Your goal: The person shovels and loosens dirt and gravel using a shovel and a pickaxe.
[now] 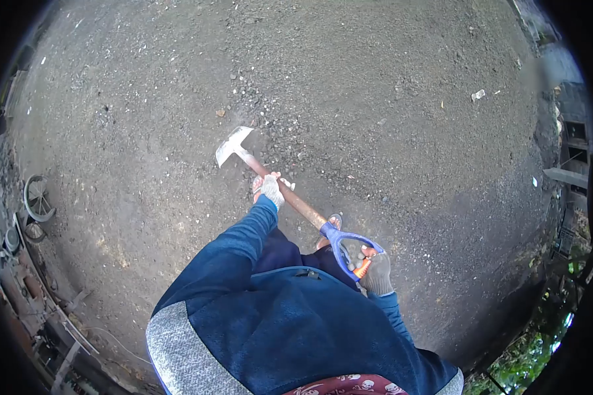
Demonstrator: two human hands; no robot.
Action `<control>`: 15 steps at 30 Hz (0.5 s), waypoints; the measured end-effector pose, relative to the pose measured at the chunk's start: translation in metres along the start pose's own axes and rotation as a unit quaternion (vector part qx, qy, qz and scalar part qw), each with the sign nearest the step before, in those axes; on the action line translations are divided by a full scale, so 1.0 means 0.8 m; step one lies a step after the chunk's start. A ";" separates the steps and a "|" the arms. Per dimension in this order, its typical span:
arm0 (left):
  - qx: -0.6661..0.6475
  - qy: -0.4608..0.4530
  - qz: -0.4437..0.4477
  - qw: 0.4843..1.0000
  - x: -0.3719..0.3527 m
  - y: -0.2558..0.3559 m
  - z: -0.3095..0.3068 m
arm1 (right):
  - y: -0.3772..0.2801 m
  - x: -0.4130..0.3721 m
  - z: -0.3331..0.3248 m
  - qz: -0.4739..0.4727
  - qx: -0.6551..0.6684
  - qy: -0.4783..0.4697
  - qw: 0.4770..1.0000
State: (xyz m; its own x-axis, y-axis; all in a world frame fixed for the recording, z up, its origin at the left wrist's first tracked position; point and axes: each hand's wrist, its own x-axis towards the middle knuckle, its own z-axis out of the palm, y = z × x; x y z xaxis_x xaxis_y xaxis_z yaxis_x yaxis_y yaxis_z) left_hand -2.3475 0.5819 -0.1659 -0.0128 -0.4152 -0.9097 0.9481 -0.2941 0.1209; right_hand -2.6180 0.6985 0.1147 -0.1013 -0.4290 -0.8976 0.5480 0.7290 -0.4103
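- Ground (pixel 375 99): dark, gravelly dirt fills nearly the whole view, with pale stones scattered through it.
- Jacket (pixel 290 322): blue fleece with a grey panel at the left shoulder. It fills the bottom of the frame.
- Shovel (pixel 290 197): lies on a slant from upper left to lower right, ahead of the body and tilted, not upright.
- Shaft (pixel 303 209): reddish-brown wood, smooth.
- Blade (pixel 232 146): pale metal, squarish, with its tip down at the dirt. Cannot tell whether it bites in.
- D-grip (pixel 341 245): blue plastic yoke at the near end, with an orange crossbar.
- Left arm: stretched forward and down, sleeve to the wrist.
- Left hand (pixel 268 189): in a pale knit glove, fingers wrapped round the shaft just behind the blade.
- Right arm: bent, elbow tucked close to the body.
- Right hand (pixel 377 273): in a grey glove, curled tight over the orange crossbar of the D-grip.
- Foot (pixel 331 226): in a sandal, just beside the shaft near the yoke.
- Wheels (pixel 38 197): two, small and spoked, at the left edge among clutter.
- Scrap (pixel 478 95): white, on the dirt at upper right, well apart from the shovel.
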 end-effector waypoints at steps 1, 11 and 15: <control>0.004 -0.019 -0.001 1.000 0.022 0.031 0.007 | 0.024 0.029 0.017 -0.005 0.031 -0.032 0.999; 0.391 0.015 0.155 0.907 0.190 0.279 0.139 | 0.081 0.281 0.389 -0.022 0.125 -0.164 0.978; 0.624 0.086 0.095 0.771 0.221 0.264 0.116 | 0.111 0.271 0.378 -0.001 0.101 -0.083 0.991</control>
State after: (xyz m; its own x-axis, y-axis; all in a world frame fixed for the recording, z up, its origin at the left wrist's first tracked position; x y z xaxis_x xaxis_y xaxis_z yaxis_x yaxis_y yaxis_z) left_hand -2.1792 0.3666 -0.2643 0.2335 -0.4645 -0.8542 -0.1184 -0.8856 0.4492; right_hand -2.3402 0.5089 -0.0680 0.0264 -0.5253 -0.8505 0.7052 0.6128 -0.3566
